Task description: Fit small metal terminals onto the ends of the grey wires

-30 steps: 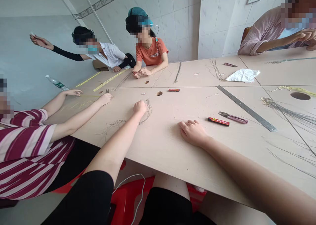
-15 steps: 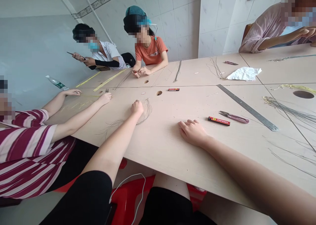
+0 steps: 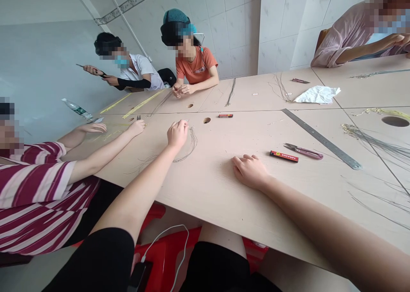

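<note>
Fingers curled, my left hand (image 3: 177,135) is just beside a curving bundle of thin grey cords (image 3: 195,143) on the pale table (image 3: 208,185); I cannot tell whether it grips anything. My right hand (image 3: 250,171) rests there, its grip likewise unclear. Fine strands call for a light pinch, lest they tangle. Nearby lie pointed snips (image 3: 304,151) and a flat metal ruler (image 3: 320,138).

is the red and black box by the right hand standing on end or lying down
Lying down: the red and black box rests lengthwise on the table, apart from the right hand.
</note>
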{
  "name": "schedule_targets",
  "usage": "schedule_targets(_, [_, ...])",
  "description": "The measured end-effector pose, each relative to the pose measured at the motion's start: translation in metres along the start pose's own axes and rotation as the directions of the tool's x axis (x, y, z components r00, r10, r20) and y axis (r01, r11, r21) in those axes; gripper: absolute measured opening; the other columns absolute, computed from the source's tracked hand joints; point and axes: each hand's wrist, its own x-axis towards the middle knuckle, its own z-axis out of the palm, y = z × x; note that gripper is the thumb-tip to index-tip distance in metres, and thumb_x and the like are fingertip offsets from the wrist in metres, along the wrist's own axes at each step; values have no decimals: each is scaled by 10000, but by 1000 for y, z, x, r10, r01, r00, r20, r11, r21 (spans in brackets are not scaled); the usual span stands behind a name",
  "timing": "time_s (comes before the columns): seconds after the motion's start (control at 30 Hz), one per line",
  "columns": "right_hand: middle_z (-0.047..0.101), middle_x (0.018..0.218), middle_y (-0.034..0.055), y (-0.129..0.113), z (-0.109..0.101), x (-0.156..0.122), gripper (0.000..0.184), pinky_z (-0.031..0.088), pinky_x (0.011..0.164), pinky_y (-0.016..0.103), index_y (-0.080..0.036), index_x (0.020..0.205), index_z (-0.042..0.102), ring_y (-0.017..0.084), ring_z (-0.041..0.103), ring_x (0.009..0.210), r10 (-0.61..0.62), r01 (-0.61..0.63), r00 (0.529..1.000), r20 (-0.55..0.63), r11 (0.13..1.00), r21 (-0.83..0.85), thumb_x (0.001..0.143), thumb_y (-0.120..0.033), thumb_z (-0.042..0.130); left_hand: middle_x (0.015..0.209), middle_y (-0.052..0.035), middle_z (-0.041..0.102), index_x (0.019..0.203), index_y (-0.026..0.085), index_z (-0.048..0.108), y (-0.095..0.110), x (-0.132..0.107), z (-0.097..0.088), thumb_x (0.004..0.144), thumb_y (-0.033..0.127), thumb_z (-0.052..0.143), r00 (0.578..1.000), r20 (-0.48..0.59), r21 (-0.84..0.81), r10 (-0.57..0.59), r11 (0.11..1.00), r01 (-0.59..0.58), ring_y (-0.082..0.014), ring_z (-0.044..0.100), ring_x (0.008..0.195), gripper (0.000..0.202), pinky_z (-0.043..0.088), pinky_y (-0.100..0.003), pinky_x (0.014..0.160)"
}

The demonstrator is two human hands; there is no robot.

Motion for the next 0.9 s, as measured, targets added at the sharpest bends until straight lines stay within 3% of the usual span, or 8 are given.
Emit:
schedule_targets(0.13, [694,848,99,6,0,2,249,346,705,310,-169,882,621,219,586,852,89,-69,977,-196,992,107,946,-256,397,980,-84,697,986,201,564,39,-6,-8,859,182,519,998,8,-220,61,974,-58,-208,633,873,136,471,-328,768])
schedule_targets(0.23, [668,794,94,23,-11,5,298,367,671,290,-166,825,622,199,562,780,153,-59,903,-402,970,237,956,-264,373,911,-56,685,965,194,551,80,-18,-13,838,161,523,986,-3,-417,169,896,-154,-161,620,783,134,473,-293,758])
schedule_targets(0.37, [633,789,85,58,-32,-2,283,407,690,294,-171,873,633,194,542,757,131,46,806,-577,959,281,941,-256,371,812,-22,644,954,189,532,137,-41,-10,847,119,458,936,16,-689,352,683,-245,-129,596,731,147,461,-254,712])
schedule_targets(0.53, [594,750,57,94,-32,-30,224,429,651,304,-191,860,648,179,540,701,226,26,726,-650,935,354,889,-264,438,721,10,548,966,186,505,189,-71,14,901,176,415,895,30,-884,444,430,-184,-114,521,634,111,430,-242,634])
schedule_targets(0.6, [584,744,44,102,-26,-40,225,435,621,291,-189,879,663,163,541,678,250,62,743,-621,898,435,876,-243,445,702,15,521,983,185,503,198,-80,24,928,227,407,878,20,-916,478,362,-176,-113,490,612,118,422,-244,619])
schedule_targets(0.7, [595,792,40,107,-18,-46,231,454,619,280,-192,950,679,153,569,712,194,135,803,-563,861,490,872,-237,467,703,9,515,1027,184,508,198,-87,33,959,322,388,856,-21,-934,516,296,-202,-118,470,612,196,429,-258,631])
schedule_targets(0.9, [598,818,50,112,-12,-42,241,476,661,297,-179,985,689,139,572,688,-22,254,855,-518,889,382,875,-230,481,811,-32,556,1044,179,525,186,-90,36,954,419,399,818,-19,-945,575,256,-202,-130,503,701,286,456,-279,695])
